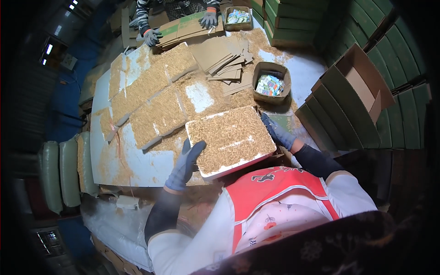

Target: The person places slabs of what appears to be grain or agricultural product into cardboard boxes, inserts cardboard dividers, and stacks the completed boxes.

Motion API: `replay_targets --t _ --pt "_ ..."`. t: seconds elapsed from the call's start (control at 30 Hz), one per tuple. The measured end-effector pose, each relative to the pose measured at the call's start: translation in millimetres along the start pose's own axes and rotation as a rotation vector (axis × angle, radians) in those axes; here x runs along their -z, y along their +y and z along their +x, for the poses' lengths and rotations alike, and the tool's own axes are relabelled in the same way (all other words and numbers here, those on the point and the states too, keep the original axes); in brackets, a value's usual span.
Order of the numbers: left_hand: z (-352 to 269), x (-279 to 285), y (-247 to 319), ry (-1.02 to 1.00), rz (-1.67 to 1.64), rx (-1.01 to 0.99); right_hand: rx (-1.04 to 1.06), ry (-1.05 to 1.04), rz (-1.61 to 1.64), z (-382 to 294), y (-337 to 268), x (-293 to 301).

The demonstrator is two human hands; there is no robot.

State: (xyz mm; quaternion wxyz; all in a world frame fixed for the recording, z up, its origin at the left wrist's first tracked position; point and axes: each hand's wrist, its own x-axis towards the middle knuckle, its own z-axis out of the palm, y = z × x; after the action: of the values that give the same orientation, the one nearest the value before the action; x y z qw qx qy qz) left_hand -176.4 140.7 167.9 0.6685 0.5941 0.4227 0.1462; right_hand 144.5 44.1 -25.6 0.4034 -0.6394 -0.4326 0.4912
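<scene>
A white foam box (233,141), its top covered with rice husks or similar chaff, sits tilted at the near table edge, close to my apron. My left hand (187,161), in a blue-grey glove, grips its left side with the thumb over the rim. On the opposite side my right hand (279,131), gloved alike, holds the right edge; some of its fingers are hidden. Beyond the held box lie more husk-covered foam boxes (158,115). A carton with small printed packets (271,84) stands past my right hand.
Flat cardboard pieces (220,56) lie mid-table. Opposite, a co-worker's gloved hands (208,19) rest on flattened cartons (182,29), beside another packet box (238,19). Green cartons (388,113) stack at right, one open carton (357,82) among them. Filled sacks (70,172) stand left.
</scene>
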Motion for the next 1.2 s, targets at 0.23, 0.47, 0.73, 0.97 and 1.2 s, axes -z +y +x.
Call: replay_targets --t 0.23,0.47,0.73,0.97,1.2 --pt "36.8 -49.7 -54.7 0.136 0.005 0.012 0.073 0.095 -0.008 17.5 -21.8 56.5" --pt "62.4 -85.4 -76.0 0.218 1.204 0.341 -0.23 0.177 -1.128 148.2 -45.6 125.6" --pt "62.8 -92.5 -61.0 0.048 1.227 0.203 -0.19 0.321 -1.034 152.6 -27.2 135.1" --pt "228.2 -36.6 -7.6 0.128 1.182 -0.381 0.321 0.728 -0.853 60.1 -67.5 109.3" --pt "402.1 -58.1 -50.0 0.213 1.613 -0.839 0.51 0.297 -0.774 -78.2 -111.5 12.0"
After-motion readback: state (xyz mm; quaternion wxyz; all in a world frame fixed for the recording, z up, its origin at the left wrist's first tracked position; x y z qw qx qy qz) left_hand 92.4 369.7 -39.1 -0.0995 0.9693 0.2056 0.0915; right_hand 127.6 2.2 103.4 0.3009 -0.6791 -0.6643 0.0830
